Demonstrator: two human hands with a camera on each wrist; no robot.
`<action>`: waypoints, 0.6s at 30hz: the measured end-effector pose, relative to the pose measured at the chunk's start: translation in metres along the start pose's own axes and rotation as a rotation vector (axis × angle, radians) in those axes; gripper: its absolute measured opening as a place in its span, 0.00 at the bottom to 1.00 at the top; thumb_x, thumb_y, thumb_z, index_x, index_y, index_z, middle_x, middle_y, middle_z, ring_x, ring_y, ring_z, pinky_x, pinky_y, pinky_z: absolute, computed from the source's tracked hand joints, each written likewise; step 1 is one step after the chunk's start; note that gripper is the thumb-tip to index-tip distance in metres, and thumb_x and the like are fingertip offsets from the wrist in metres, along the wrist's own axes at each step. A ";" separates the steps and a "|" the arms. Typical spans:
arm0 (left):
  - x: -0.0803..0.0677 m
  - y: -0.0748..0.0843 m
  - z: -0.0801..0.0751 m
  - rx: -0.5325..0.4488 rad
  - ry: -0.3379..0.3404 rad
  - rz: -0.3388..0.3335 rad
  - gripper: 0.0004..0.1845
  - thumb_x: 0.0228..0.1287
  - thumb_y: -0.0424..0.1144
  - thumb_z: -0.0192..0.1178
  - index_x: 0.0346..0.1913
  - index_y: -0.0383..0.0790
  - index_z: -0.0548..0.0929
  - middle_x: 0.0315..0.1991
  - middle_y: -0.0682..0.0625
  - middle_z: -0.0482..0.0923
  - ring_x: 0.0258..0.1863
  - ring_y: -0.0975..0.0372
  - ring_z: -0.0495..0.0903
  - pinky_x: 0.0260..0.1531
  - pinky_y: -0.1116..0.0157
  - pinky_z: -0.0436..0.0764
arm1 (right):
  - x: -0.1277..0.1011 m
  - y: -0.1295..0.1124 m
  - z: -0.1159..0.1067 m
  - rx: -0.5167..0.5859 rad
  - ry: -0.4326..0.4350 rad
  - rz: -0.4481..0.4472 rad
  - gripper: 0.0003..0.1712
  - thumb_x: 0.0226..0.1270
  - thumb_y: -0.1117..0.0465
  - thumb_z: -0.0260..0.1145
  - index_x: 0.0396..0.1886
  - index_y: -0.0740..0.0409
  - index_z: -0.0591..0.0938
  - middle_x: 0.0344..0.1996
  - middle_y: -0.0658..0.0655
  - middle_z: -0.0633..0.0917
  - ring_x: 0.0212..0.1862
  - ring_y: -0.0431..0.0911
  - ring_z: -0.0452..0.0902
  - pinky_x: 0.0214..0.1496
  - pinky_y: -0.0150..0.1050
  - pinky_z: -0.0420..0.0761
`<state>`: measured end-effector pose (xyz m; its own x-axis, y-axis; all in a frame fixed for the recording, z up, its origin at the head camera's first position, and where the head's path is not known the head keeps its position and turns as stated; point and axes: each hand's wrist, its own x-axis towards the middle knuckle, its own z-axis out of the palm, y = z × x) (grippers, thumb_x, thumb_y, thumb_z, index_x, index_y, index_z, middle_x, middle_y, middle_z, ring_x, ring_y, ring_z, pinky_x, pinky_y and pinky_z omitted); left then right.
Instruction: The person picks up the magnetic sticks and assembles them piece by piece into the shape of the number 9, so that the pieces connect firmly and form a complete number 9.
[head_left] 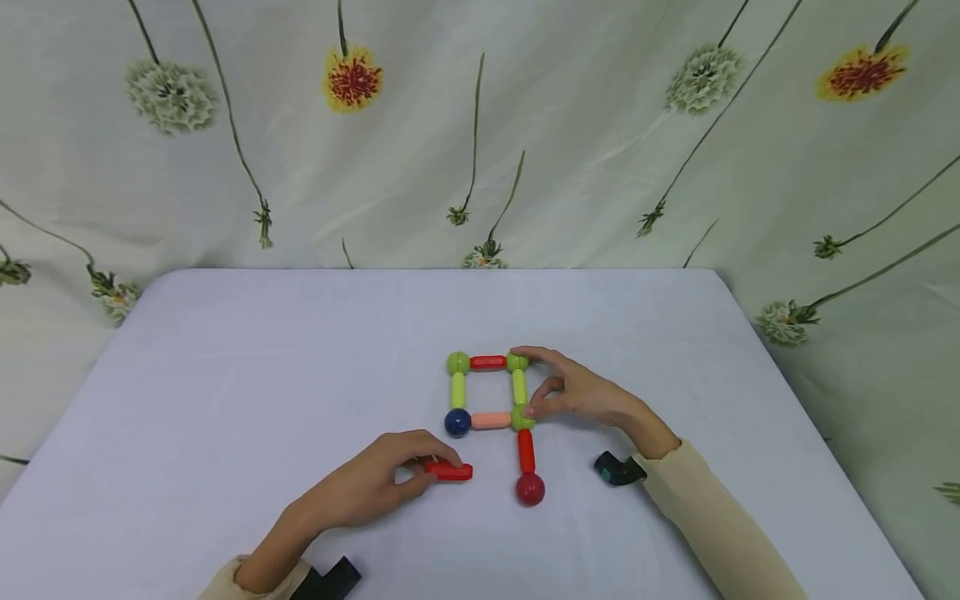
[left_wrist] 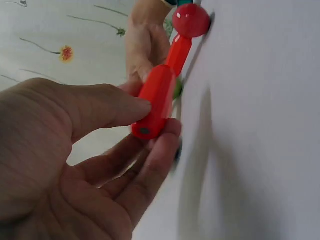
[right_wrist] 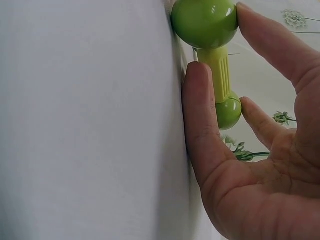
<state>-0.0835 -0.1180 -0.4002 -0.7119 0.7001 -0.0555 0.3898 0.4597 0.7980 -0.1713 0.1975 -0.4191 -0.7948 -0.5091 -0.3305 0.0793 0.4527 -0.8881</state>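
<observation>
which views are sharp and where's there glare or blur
Head view: evenly lit and sharp, with soft shadows under both hands on the table. Left wrist view: the palm of the left hand is soft, and the red ball shows a highlight. Right wrist view: glare spots on the green ball.

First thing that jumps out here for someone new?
The square of rods and balls at the middle of the white table, with a red rod and red ball trailing from its near right corner. The right hand touches the square's right side; the left hand pinches a loose red rod just left of that tail.
</observation>
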 end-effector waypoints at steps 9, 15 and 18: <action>0.011 0.006 0.021 -0.181 0.027 -0.030 0.15 0.60 0.34 0.61 0.48 0.54 0.80 0.44 0.60 0.80 0.40 0.69 0.80 0.47 0.73 0.78 | -0.003 -0.004 0.000 0.001 -0.004 -0.014 0.45 0.52 0.59 0.73 0.66 0.27 0.61 0.66 0.46 0.60 0.43 0.48 0.82 0.55 0.45 0.73; 0.017 0.007 0.037 -0.248 -0.026 -0.037 0.12 0.60 0.34 0.62 0.46 0.51 0.81 0.42 0.58 0.81 0.39 0.69 0.80 0.46 0.76 0.78 | -0.003 -0.005 0.001 0.010 -0.002 -0.011 0.45 0.52 0.59 0.73 0.66 0.27 0.62 0.67 0.46 0.60 0.44 0.49 0.81 0.54 0.45 0.73; 0.020 0.008 0.043 -0.262 -0.036 -0.055 0.12 0.59 0.34 0.62 0.46 0.49 0.81 0.40 0.58 0.81 0.38 0.70 0.80 0.44 0.76 0.78 | -0.003 -0.006 0.002 0.005 0.002 -0.009 0.45 0.52 0.59 0.73 0.66 0.28 0.62 0.67 0.47 0.60 0.43 0.48 0.82 0.54 0.45 0.74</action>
<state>-0.0693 -0.0773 -0.4211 -0.7047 0.6991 -0.1212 0.1830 0.3441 0.9209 -0.1681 0.1956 -0.4135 -0.7967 -0.5118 -0.3214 0.0748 0.4442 -0.8928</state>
